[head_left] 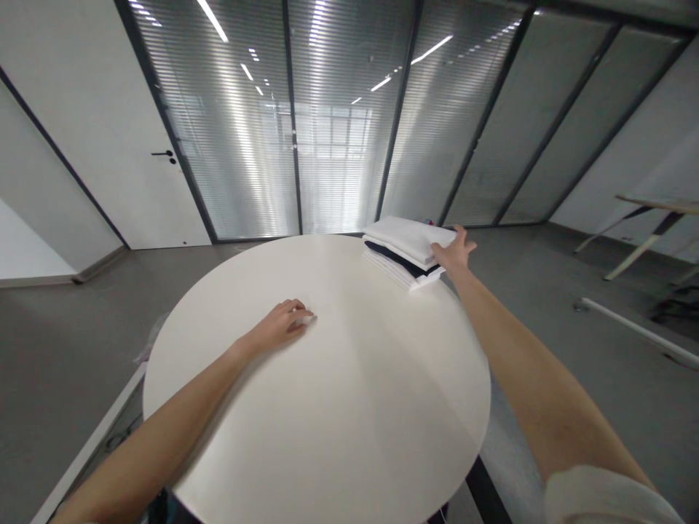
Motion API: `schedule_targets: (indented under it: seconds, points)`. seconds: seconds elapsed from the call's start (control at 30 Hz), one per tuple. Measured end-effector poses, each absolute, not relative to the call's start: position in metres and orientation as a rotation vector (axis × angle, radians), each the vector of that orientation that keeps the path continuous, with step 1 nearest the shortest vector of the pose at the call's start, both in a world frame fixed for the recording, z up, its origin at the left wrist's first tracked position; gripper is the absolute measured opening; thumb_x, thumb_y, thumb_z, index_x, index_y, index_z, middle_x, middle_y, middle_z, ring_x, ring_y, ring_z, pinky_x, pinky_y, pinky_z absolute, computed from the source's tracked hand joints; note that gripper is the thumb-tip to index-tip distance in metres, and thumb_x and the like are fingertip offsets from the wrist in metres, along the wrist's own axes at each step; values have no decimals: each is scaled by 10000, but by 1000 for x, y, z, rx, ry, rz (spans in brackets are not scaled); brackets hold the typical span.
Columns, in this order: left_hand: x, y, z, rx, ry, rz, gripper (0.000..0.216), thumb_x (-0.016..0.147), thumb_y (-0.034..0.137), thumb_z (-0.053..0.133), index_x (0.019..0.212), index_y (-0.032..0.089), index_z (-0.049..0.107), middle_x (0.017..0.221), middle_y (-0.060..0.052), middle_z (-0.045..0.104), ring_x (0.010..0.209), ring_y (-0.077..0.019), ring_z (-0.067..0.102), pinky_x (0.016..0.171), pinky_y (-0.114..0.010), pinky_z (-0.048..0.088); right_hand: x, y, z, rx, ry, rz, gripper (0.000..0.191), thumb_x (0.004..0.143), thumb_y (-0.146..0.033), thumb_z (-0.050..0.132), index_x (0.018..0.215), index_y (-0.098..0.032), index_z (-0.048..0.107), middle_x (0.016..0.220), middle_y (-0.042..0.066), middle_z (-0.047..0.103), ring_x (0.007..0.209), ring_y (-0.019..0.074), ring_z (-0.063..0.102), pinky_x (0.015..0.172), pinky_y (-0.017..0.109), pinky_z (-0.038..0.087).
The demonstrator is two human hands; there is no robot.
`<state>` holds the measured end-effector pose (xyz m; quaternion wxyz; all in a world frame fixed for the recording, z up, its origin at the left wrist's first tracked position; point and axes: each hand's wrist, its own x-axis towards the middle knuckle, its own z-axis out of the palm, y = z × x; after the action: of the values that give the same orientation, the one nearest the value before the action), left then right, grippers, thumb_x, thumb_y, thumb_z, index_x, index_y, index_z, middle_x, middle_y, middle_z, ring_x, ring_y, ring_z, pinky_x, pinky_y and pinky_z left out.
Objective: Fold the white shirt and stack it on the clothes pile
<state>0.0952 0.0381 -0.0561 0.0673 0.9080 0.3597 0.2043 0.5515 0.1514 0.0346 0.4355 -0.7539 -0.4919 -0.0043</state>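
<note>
A neat stack of folded cloths (407, 244), mostly white with a dark layer in the middle, lies at the far right edge of the round white table (328, 407). My right hand (454, 251) touches the right corner of this stack, thumb on the near side and fingers spread toward the far side. It does not visibly close around any one cloth. My left hand (284, 322) rests on the tabletop left of the middle, its fingers loosely bent and apart. Nothing shows in it, though its palm is hidden.
Behind the table runs a glass partition (338, 145) with blinds, beside a white door (147, 182). On the right stands another table (660, 204) with angled legs, and a white bar (638, 331) lies low near the floor. A small red and blue thing shows behind the stack.
</note>
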Motion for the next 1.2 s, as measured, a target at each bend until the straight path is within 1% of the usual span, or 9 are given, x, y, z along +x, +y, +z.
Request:
schedule_targets:
  seconds: [0.13, 0.27, 0.37, 0.47, 0.6, 0.73, 0.9, 1.07, 1.2]
  points:
    - [94, 39, -56, 2743, 1094, 619, 325, 965, 275, 521, 1248, 223, 672, 1139, -107, 637, 1022, -229, 624, 940, -389, 490, 536, 130, 37, -1880, -1019, -91, 571, 834, -370, 599, 1371, -218, 475, 1378, 183, 326, 1283, 392, 418, 1040, 610, 359]
    - [95, 38, -53, 2720, 1111, 628, 356, 983, 370, 536, 1281, 210, 646, 1191, -121, 644, 1070, -242, 639, 969, -406, 487, 501, 95, 36, -1537, -1206, -344, 379, 879, -284, 504, 1232, -159, 560, 1325, 196, 411, 1306, 338, 413, 1056, 552, 377]
    - [98, 37, -53, 2718, 1061, 617, 402, 982, 438, 548, 1301, 210, 631, 1269, -131, 634, 1169, -253, 617, 1039, -428, 456, 460, 71, 30, -1282, -1497, -98, 253, 928, -322, 429, 1042, -188, 611, 1089, 138, 590, 1093, 265, 585, 967, 448, 487]
    - [100, 35, -56, 2727, 1040, 594, 411, 969, 453, 564, 1289, 209, 648, 1340, -145, 617, 1252, -270, 583, 1094, -450, 424, 416, 52, 15, -1154, -1693, 241, 312, 974, -402, 386, 1014, -215, 632, 918, 85, 677, 911, 232, 657, 919, 415, 529]
    - [98, 33, -53, 2719, 1013, 521, 472, 941, 506, 593, 1305, 211, 652, 1392, -152, 603, 1321, -292, 543, 1122, -459, 414, 383, 31, -14, -1025, -2168, 473, 358, 984, -452, 428, 1100, -250, 700, 1132, 83, 716, 1116, 255, 641, 1048, 448, 474]
    - [92, 29, -38, 2723, 1052, 435, 589, 936, 568, 580, 1435, 256, 549, 1518, -137, 495, 1435, -321, 419, 1188, -552, 301, 384, 17, -23, -953, -2516, 478, 538, 956, -517, 537, 1433, -269, 550, 1532, 74, 481, 1439, 254, 403, 1206, 465, 299]
    - [90, 22, -20, 2733, 1083, 505, 653, 972, 566, 516, 1550, 294, 381, 1629, -93, 327, 1515, -307, 269, 1226, -550, 218, 393, 12, -11, -982, -2595, 467, 775, 923, -603, 575, 1586, -308, 304, 1670, 50, 199, 1542, 268, 171, 1247, 502, 182]
    - [104, 14, -30, 2743, 994, 401, 718, 953, 583, 547, 1579, 328, 306, 1655, -80, 255, 1536, -301, 200, 1243, -540, 153, 395, 18, -24, -1012, -2646, 468, 840, 907, -650, 568, 1605, -332, 225, 1687, 30, 93, 1556, 275, 59, 1262, 517, 67]
    - [113, 13, -46, 2729, 994, 260, 755, 923, 640, 556, 1570, 328, 323, 1653, -87, 254, 1537, -314, 183, 1241, -566, 119, 397, 25, -41, -1147, -2726, 553, 855, 879, -709, 552, 1589, -312, 290, 1677, 60, 140, 1549, 312, 84, 1253, 546, 47]
